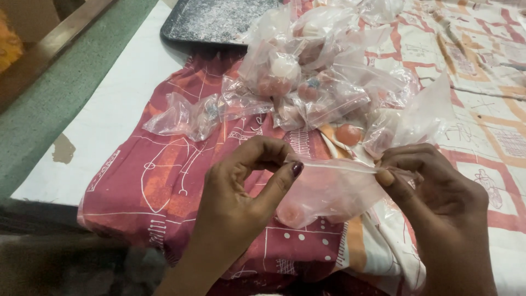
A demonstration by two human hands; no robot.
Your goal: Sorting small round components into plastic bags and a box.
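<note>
Clear plastic bag (pixel 329 189), limp and slippery, light with a pink ball inside, stretched over the cloth (pixel 164 186). Left hand (pixel 241 186) and right hand (pixel 433 183) pinching opposite ends of the top seal. Probably best gripped there.

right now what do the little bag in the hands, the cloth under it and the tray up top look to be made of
The small bag: thin clear plastic film, glossy and crinkled, with a strip along the mouth pinched between left hand and right hand.
The cloth: woven fabric, matte, maroon with white printed line patterns, softly folded.
The tray: probably metal, dark grey with a dull speckled surface.
</note>
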